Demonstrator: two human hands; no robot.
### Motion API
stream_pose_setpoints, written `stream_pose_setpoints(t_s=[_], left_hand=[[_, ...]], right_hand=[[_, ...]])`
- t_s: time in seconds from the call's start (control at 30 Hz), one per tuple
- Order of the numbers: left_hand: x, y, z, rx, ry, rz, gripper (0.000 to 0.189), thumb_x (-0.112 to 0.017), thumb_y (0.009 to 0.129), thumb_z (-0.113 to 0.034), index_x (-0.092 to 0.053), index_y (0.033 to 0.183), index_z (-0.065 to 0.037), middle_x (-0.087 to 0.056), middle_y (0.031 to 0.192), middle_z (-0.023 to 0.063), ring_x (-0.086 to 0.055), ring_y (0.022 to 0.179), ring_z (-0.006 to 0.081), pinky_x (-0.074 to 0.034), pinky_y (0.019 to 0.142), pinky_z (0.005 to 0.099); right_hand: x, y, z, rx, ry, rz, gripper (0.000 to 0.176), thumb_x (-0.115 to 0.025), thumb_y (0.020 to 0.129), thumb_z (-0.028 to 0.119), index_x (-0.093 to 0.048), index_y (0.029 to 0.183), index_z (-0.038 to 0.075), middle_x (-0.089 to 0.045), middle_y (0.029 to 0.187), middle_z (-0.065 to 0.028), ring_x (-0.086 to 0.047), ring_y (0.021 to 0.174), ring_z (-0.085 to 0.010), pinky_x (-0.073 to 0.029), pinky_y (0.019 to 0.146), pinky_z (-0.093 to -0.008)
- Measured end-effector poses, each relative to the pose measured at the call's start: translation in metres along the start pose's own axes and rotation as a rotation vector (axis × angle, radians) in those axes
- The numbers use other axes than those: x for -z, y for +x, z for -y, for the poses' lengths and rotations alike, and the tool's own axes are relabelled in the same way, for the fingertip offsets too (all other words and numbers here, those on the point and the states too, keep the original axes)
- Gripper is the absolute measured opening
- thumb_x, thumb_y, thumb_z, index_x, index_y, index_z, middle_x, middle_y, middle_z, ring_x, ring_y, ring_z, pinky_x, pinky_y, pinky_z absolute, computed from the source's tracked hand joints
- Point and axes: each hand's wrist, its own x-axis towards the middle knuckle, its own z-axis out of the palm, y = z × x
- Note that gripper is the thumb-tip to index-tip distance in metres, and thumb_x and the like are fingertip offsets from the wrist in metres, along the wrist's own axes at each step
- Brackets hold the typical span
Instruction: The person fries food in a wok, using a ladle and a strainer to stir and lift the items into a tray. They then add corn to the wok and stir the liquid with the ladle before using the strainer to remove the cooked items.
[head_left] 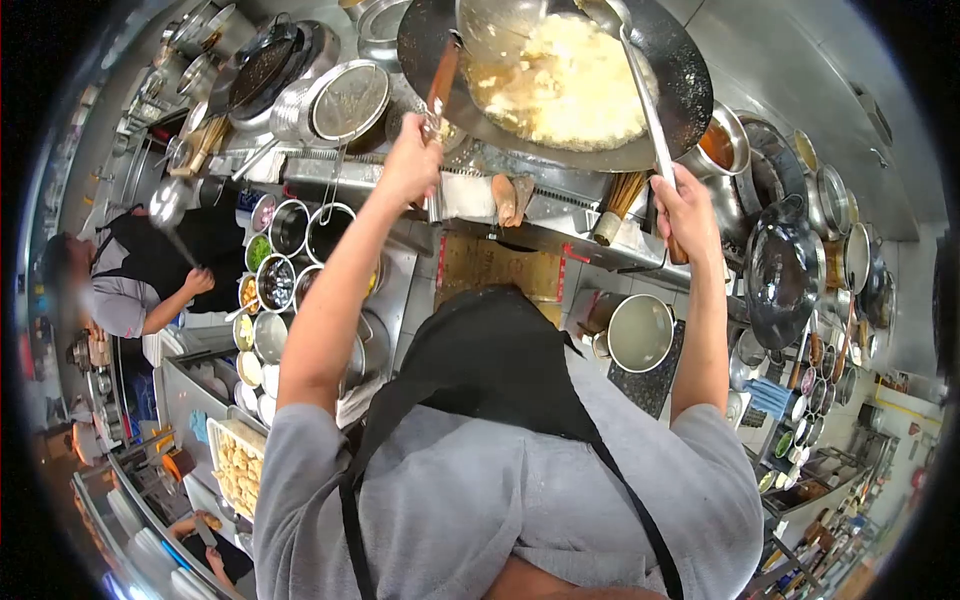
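One black wok [690, 95] is full of pale, bubbly food [570, 85]. One ladle [647, 105] and one strainer [497, 28] are over it. The wok is just past both hands, at the top and in the middle. The left hand [410, 162] is wrapped around one brown handle [442, 80]; I can't tell if it joins the strainer. The right hand [688, 215] grips the ladle near its wooden end. The wok sits on a metal stove [565, 220], with one brush [622, 205] at its front edge. One big pot [641, 333] stands lower down, near the right arm. In the busy kitchen, one other person [125, 290] at the left holds another ladle [170, 205].
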Motion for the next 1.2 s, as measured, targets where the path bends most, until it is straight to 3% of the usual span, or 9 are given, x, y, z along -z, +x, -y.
stream_pose_setpoints(t_s=[0.13, 0.2, 0.33, 0.4, 0.6, 0.73, 0.8, 1.0, 1.2], left_hand=[[0.027, 0.015, 0.017, -0.174, 0.497, -0.145, 0.023, -0.045, 0.083, -0.001, -0.03, 0.1, -0.001, -0.056, 0.066, 0.0249, -0.057, 0.046, 0.0377, -0.045, 0.041, 0.0458], [0.026, 0.012, 0.005, 0.014, 0.467, -0.068, 0.022, -0.043, 0.087, -0.004, -0.027, 0.102, -0.004, -0.049, 0.063, 0.0117, -0.047, 0.037, 0.0188, -0.038, 0.03, 0.0344], [0.004, 0.023, 0.006, 0.236, 0.086, 0.096, 0.02, -0.043, 0.086, 0.0, -0.029, 0.1, -0.003, -0.047, 0.064, 0.0089, -0.045, 0.041, 0.0139, -0.038, 0.033, 0.0309], [-0.01, 0.032, 0.001, 0.536, -0.525, 0.46, 0.018, -0.044, 0.085, 0.005, -0.033, 0.097, -0.003, -0.046, 0.066, 0.0063, -0.042, 0.045, 0.0101, -0.038, 0.037, 0.0278], [-0.026, -0.004, -0.008, 0.372, -0.434, 0.418, 0.031, -0.045, 0.085, 0.003, -0.034, 0.112, -0.005, -0.046, 0.068, 0.0036, -0.038, 0.046, 0.0078, -0.035, 0.038, 0.0264], [-0.008, -0.023, -0.005, 0.309, -0.339, 0.427, 0.04, -0.047, 0.085, 0.001, -0.031, 0.121, -0.007, -0.045, 0.068, 0.0024, -0.037, 0.045, 0.007, -0.035, 0.037, 0.026], [-0.001, -0.026, -0.008, 0.285, -0.313, 0.394, 0.039, -0.047, 0.085, -0.001, -0.032, 0.12, -0.009, -0.044, 0.068, 0.0023, -0.036, 0.045, 0.0066, -0.034, 0.037, 0.0254], [0.006, -0.002, 0.002, 0.257, -0.368, 0.379, 0.028, -0.048, 0.087, -0.002, -0.034, 0.109, -0.01, -0.046, 0.071, 0.0034, -0.038, 0.045, 0.0065, -0.034, 0.036, 0.0244], [0.022, -0.002, 0.014, 0.297, -0.512, 0.424, 0.024, -0.047, 0.088, -0.001, -0.035, 0.105, -0.013, -0.045, 0.071, 0.003, -0.037, 0.047, 0.0054, -0.033, 0.036, 0.0223]], right_hand=[[0.002, 0.0, 0.0, -0.029, 0.016, 0.048, 0.019, -0.054, 0.093, 0.017, -0.055, 0.102, 0.0, -0.046, 0.06, 0.0012, -0.041, 0.038, -0.0061, -0.034, 0.033, -0.0232], [0.004, 0.002, -0.001, -0.02, 0.015, 0.065, 0.019, -0.054, 0.093, 0.017, -0.055, 0.102, 0.0, -0.046, 0.06, 0.0014, -0.041, 0.038, -0.006, -0.034, 0.033, -0.0231], [0.009, 0.003, -0.006, -0.033, 0.014, 0.095, 0.023, -0.054, 0.094, 0.019, -0.054, 0.108, 0.001, -0.045, 0.061, 0.0019, -0.041, 0.039, -0.0054, -0.034, 0.033, -0.0222], [0.013, 0.004, -0.009, -0.042, 0.022, 0.111, 0.026, -0.055, 0.094, 0.02, -0.054, 0.114, 0.002, -0.045, 0.062, 0.0024, -0.04, 0.039, -0.0048, -0.033, 0.034, -0.0212], [0.016, 0.01, 0.002, 0.0, -0.112, 0.08, 0.018, -0.054, 0.094, 0.016, -0.056, 0.102, 0.0, -0.044, 0.061, 0.003, -0.039, 0.041, -0.004, -0.029, 0.037, -0.0207], [0.016, 0.025, 0.004, 0.058, -0.493, -0.016, 0.028, -0.058, 0.088, 0.019, -0.056, 0.106, -0.003, -0.058, 0.069, -0.0112, -0.054, 0.048, -0.0176, -0.046, 0.049, -0.0323], [0.015, 0.044, -0.017, 0.236, -0.736, -0.131, 0.043, -0.058, 0.086, 0.022, -0.053, 0.122, -0.001, -0.062, 0.1, -0.0291, -0.058, 0.098, -0.0432, -0.045, 0.085, -0.0452], [0.032, 0.02, -0.028, 0.054, -1.016, -0.002, 0.039, -0.058, 0.084, 0.021, -0.054, 0.12, 0.004, -0.061, 0.103, -0.0295, -0.057, 0.101, -0.0425, -0.044, 0.087, -0.0469], [0.003, -0.007, -0.021, 0.136, -0.95, -0.191, 0.038, -0.058, 0.084, 0.018, -0.055, 0.119, 0.001, -0.063, 0.097, -0.0275, -0.059, 0.098, -0.0424, -0.045, 0.085, -0.0459]])
